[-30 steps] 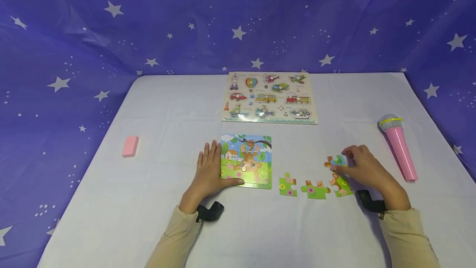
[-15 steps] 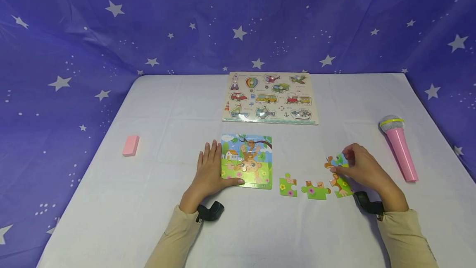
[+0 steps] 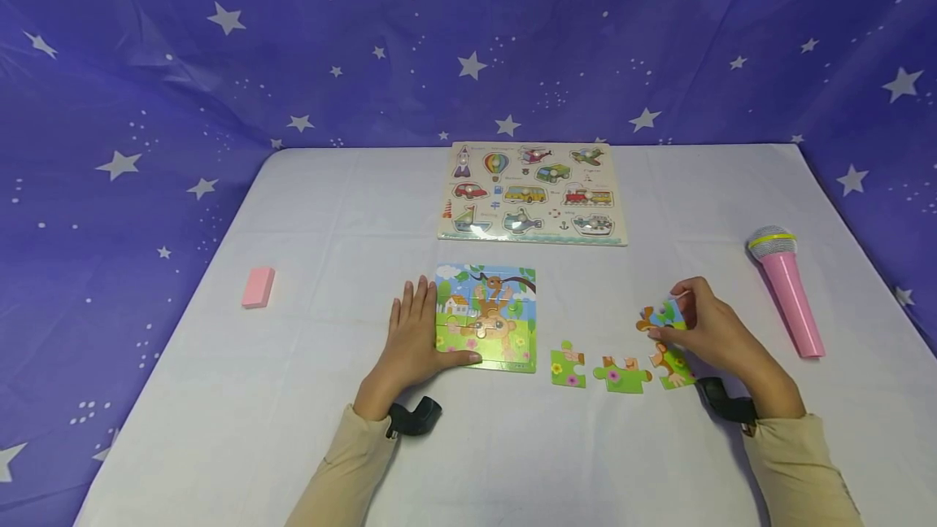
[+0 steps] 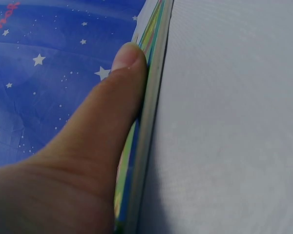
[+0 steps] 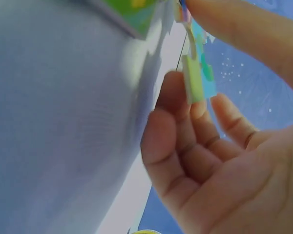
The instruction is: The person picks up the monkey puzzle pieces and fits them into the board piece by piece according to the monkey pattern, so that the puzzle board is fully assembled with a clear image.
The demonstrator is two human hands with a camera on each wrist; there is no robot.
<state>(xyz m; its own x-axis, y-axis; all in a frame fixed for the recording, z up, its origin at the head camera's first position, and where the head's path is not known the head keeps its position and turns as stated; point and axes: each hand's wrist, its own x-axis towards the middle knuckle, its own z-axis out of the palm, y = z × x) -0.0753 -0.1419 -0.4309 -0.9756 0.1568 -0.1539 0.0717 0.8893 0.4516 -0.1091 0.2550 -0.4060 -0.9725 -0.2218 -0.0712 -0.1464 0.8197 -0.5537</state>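
A square jigsaw puzzle (image 3: pixel 486 320) with a hanging monkey lies mid-table. My left hand (image 3: pixel 410 340) rests along its left side, fingers straight, the thumb across the near corner; the left wrist view shows that thumb along the board's edge (image 4: pixel 149 97). To the right, my right hand (image 3: pixel 717 340) pinches a blue and green jigsaw piece (image 3: pixel 662 315) between thumb and fingers; in the right wrist view the piece (image 5: pixel 200 80) stands tilted above the cloth. Just nearer lies a corner piece (image 3: pixel 672 368), partly overlapped by the hand. Two green pieces, one flowered (image 3: pixel 568 368) and one wider (image 3: pixel 622 378), lie left of it.
A wooden vehicle peg puzzle (image 3: pixel 532 193) lies behind the jigsaw. At the right is a pink toy microphone (image 3: pixel 786 291), at the left a pink block (image 3: pixel 258 287). A blue starry cloth (image 3: pixel 410 39) hangs behind the white table.
The pinched jigsaw piece has tilted and shifted slightly within my right hand, its far edge rising. My left hand and the jigsaw board stay in place.
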